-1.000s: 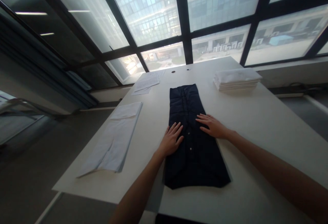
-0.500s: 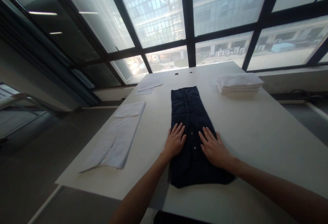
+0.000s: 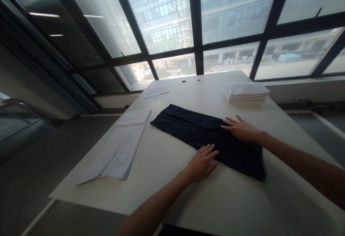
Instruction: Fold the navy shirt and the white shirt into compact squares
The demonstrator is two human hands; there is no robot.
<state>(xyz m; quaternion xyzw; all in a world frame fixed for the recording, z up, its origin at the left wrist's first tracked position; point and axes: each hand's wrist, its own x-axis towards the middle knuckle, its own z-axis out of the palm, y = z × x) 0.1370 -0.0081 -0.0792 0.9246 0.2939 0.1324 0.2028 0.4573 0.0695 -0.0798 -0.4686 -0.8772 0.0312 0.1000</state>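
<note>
A dark navy folded shirt [image 3: 192, 126] lies flat and slantwise on the white table [image 3: 167, 167]. Its narrower end points to the far left, its wider end to the near right. My left hand [image 3: 202, 163] rests at the near edge of the shirt, fingertips on the cloth and fingers stretched out. On the far edge, toward the right, lies my right hand [image 3: 242, 128], open with its fingers spread on the fabric. Neither hand grips the cloth. The shirt's buttons are hardly visible now.
White folded garments [image 3: 118, 146] lie along the table's left side. At the far right stands a stack of folded white cloth [image 3: 245, 92]. Paper sheets [image 3: 157, 90] lie at the far left, before large windows [image 3: 172, 16].
The navy shirt has turned anticlockwise from pointing away from me to lying slantwise. My right hand moved right and farther away; my left hand moved right and nearer.
</note>
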